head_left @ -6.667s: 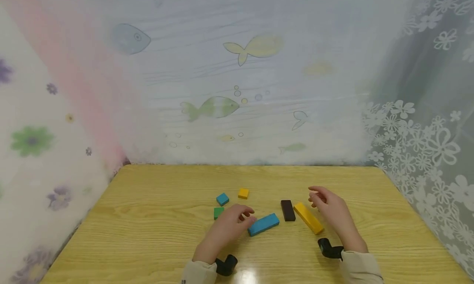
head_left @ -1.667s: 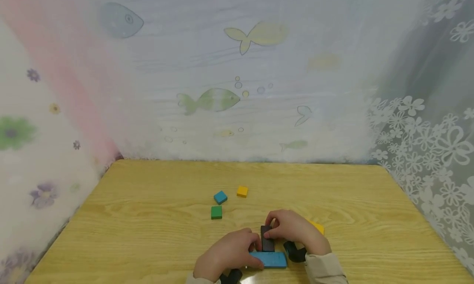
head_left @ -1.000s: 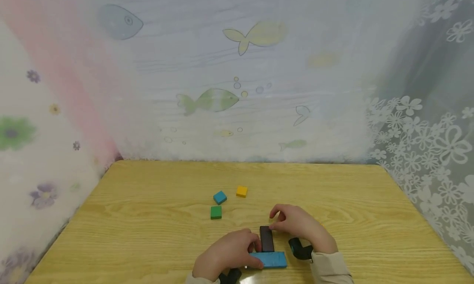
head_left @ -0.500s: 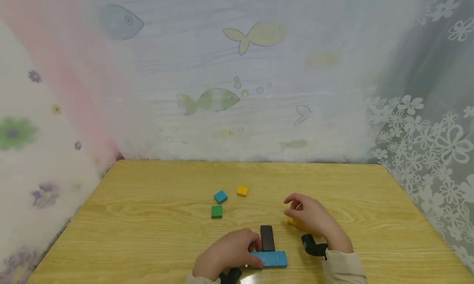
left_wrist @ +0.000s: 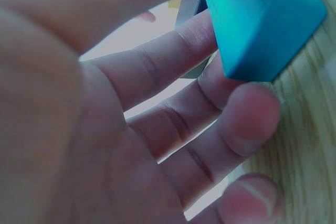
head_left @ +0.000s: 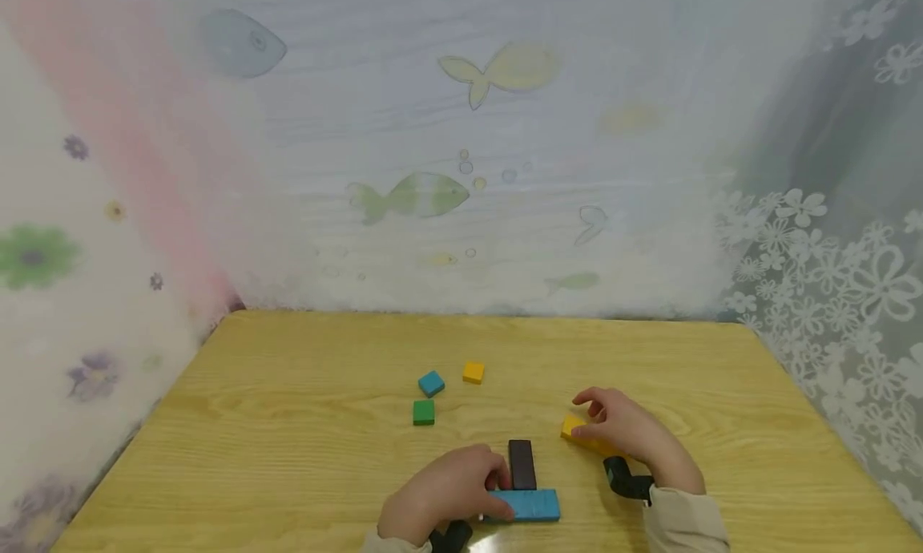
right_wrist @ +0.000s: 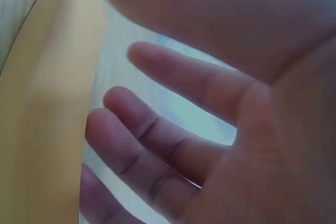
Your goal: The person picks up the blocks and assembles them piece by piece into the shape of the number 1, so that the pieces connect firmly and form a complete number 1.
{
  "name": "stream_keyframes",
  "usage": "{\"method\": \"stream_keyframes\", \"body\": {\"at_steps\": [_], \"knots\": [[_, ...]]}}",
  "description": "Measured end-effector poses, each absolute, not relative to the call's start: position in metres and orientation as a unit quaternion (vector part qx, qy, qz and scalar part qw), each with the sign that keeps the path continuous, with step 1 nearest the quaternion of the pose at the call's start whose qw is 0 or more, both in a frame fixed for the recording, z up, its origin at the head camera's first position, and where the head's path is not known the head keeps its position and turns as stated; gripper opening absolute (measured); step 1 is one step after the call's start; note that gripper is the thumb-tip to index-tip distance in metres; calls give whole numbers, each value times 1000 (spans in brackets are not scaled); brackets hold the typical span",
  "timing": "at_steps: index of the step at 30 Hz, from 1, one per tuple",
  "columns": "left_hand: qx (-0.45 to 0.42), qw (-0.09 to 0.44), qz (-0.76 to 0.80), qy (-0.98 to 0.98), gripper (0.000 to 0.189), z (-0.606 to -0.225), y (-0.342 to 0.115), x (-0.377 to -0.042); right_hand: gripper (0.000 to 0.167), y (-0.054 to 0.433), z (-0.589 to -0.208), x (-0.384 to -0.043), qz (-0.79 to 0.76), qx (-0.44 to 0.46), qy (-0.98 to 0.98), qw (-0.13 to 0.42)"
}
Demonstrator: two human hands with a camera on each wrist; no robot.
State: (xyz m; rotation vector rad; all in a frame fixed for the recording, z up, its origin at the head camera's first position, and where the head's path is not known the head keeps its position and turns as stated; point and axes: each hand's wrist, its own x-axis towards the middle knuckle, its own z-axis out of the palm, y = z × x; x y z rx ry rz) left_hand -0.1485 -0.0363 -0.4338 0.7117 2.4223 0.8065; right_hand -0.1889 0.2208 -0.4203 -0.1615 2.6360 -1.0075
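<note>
My left hand (head_left: 453, 487) pinches the left end of a long blue block (head_left: 534, 506) lying on the table, thumb in front and fingers behind. That block (left_wrist: 268, 24) also fills the upper right of the left wrist view. A dark brown block (head_left: 522, 464) lies end-on to the blue one's far side, making a T, close to the left fingertips. My right hand (head_left: 638, 434) is over a long yellow block (head_left: 571, 425), which it partly covers. In the right wrist view, the fingers are spread and loosely bent beside the yellow block (right_wrist: 44, 114), not gripping it.
Farther back on the wooden table (head_left: 303, 393) lie a small green block (head_left: 424, 413), a small blue block (head_left: 431, 383) and a small yellow block (head_left: 473, 373). Printed curtains hang behind the table and along both sides.
The long blue block was straightened, and the dark block was brought against its far side. My right hand let go of the dark block and moved right, to the yellow block.
</note>
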Motion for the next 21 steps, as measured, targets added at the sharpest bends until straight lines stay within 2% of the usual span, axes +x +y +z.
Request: {"method": "stream_keyframes", "body": {"at_steps": [7,14,21], "knots": [[257,242,292,889,16,-433,-36,-150,45,223,-423,-187,-331,-57,928,163],[260,242,280,892,16,-432,-35,-149,40,223,-426,-185,-310,-17,934,175],[263,235,268,896,17,-430,-36,-147,46,220,-429,-188,-316,13,931,181]]}}
